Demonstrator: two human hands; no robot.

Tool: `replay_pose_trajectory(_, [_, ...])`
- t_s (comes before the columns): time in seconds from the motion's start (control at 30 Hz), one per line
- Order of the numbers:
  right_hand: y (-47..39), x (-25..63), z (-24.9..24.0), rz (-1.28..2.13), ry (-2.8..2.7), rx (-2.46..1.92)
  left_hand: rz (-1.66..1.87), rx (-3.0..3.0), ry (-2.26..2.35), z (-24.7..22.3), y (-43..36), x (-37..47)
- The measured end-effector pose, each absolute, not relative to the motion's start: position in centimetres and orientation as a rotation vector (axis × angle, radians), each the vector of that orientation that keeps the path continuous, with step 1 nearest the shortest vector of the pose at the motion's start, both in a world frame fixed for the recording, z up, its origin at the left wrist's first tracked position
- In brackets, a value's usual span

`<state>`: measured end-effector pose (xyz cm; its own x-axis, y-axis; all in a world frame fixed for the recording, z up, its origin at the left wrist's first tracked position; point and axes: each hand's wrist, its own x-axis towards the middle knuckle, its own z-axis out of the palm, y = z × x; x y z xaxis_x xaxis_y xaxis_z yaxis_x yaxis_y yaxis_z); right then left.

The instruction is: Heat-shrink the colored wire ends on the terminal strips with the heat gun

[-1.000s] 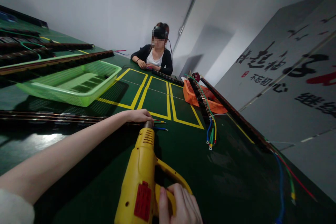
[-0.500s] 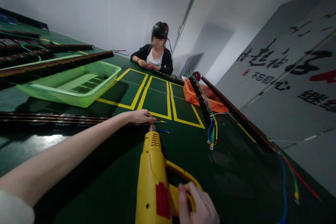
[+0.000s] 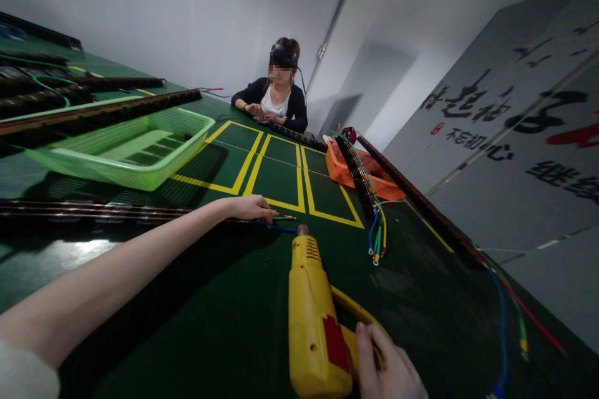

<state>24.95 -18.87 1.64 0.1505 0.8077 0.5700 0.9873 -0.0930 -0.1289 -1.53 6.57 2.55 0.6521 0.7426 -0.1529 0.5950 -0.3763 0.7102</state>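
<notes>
My right hand (image 3: 390, 366) is wrapped round the handle of a yellow heat gun (image 3: 311, 305) with a red label on its side. The gun's metal nozzle points away from me, over the tip of a blue wire (image 3: 281, 229). My left hand (image 3: 253, 207) is closed on a bundle of wires (image 3: 283, 217) at the end of a long dark bar (image 3: 107, 212) strung with copper strips. Green and red wire ends stick out past my fingers; the fingertips' exact hold on them is partly hidden.
A green plastic basket (image 3: 156, 171) stands at the left with another dark bar across it. At the right, an orange basket (image 3: 337, 168) has bars with coloured, lug-ended wires (image 3: 375, 243). Across the green table (image 3: 224, 324), a person (image 3: 276, 100) in a headset handles small parts.
The heat gun in my right hand has shifted right, so its nozzle has gone from beside my left fingers to the blue wire's tip. My left hand has stayed put.
</notes>
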Motion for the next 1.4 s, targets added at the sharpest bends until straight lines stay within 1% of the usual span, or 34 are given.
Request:
replay_pose_trajectory(0.27, [-18.9, 25.7, 1.8, -0.354, -1.973, -1.830, 0.267, 2.096, 1.047, 2.2, 6.7, -1.4])
replay_pose_trajectory(0.43, [-18.8, 24.5, 1.7, -0.301, -2.026, -1.755, 0.296, 2.036, 1.063, 2.6, 6.4, -1.6])
replay_pose_trajectory(0.77, [-19.3, 18.8, 1.7, -0.155, -2.024, -1.732, 0.315, 2.046, 1.074, 2.4, 6.6, -1.7])
replay_pose_trajectory(0.97, [-20.1, 16.6, 1.0, 0.009, -1.937, -1.647, 0.332, 2.073, 1.097, 2.2, 6.8, -1.8])
replay_pose_trajectory(1.23, [-20.4, 16.0, 0.5, 0.151, -1.840, -1.640, 0.301, 2.040, 1.160, 1.9, 7.3, -2.1])
replay_pose_trajectory(1.4, [-19.6, 17.3, 1.1, 0.134, -1.846, -1.633, 0.285, 2.045, 1.145, 2.2, 7.0, -2.2])
